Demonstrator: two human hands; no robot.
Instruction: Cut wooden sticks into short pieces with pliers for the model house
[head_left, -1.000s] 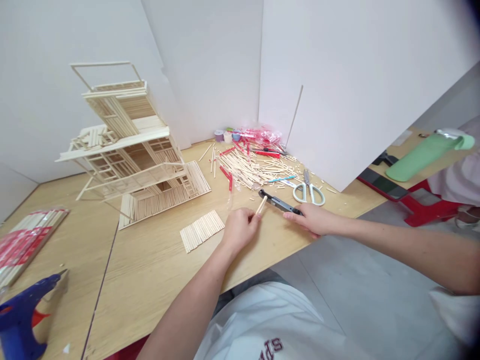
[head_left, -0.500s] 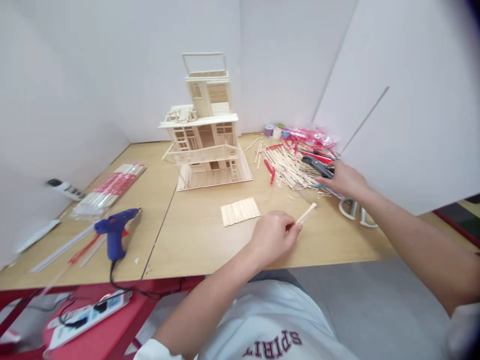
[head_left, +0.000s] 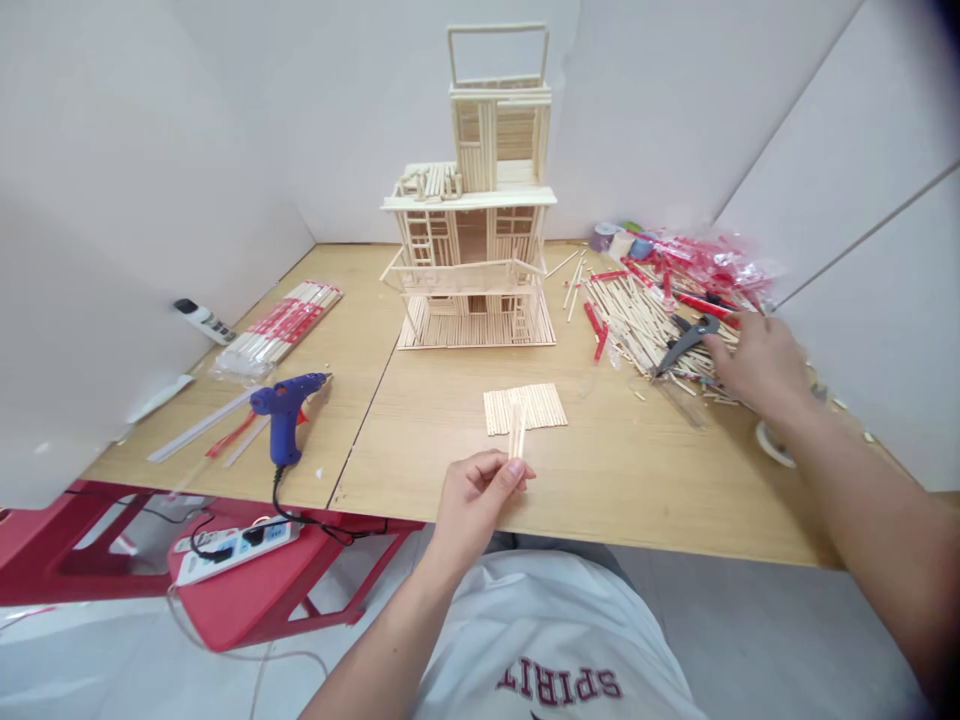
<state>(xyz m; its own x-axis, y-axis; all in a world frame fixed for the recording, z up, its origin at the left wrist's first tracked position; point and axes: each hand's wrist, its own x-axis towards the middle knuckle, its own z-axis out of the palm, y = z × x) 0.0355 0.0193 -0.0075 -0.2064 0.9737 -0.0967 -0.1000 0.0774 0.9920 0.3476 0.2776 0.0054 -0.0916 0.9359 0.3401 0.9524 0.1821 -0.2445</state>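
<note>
Head view: the left hand (head_left: 484, 492) pinches short sticks (head_left: 517, 432) as the right hand (head_left: 761, 362) meets a grey hand tool (head_left: 686, 345).
The left hand is closed, thumb against fingers, on the lower ends of the short sticks, which point up and overlap, in view, the near edge of a flat stick panel (head_left: 541, 405) on the table (head_left: 600, 490). The right hand's fingertips are at one end of the grey hand tool, over the loose stick pile (head_left: 634, 315); whether they grip it cannot be told. A multi-storey stick house (head_left: 474, 240) stands upright behind the panel. A blue glue gun (head_left: 285, 415) is to the left, near bagged sticks (head_left: 289, 320). Red and clear wrappers (head_left: 712, 262) lie at the far side of the pile.
</note>
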